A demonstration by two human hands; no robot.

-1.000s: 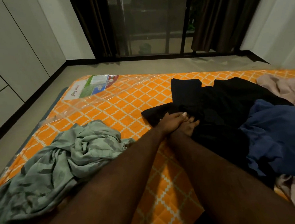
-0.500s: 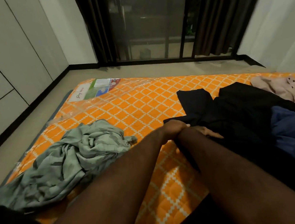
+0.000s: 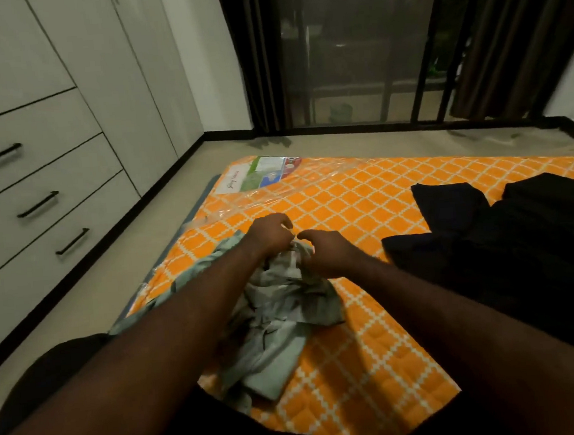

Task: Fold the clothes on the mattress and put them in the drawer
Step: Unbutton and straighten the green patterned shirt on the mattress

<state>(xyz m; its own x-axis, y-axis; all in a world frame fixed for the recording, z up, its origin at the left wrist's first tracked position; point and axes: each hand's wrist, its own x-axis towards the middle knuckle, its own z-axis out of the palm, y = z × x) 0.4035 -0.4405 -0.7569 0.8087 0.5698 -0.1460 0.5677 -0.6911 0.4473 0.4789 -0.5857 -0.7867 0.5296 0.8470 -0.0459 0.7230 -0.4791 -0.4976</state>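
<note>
Hands sit close together, left hand (image 3: 271, 234) and right hand (image 3: 329, 253) each pinching with curled fingers the far end of the crumpled grey-green garment (image 3: 285, 306), whose length runs back across the mattress (image 3: 364, 218) toward the person.

Arms outstretched — left hand (image 3: 269, 234) and right hand (image 3: 329, 253), fingers curled

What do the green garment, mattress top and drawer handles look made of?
Green garment: thin cloth, matte, probably cotton; it crumples into soft folds. Mattress: quilted orange fabric, stitched diamonds, under glossy clear plastic wrap at the far end. Drawer handles: matte black bars, likely metal; unsure.
</note>
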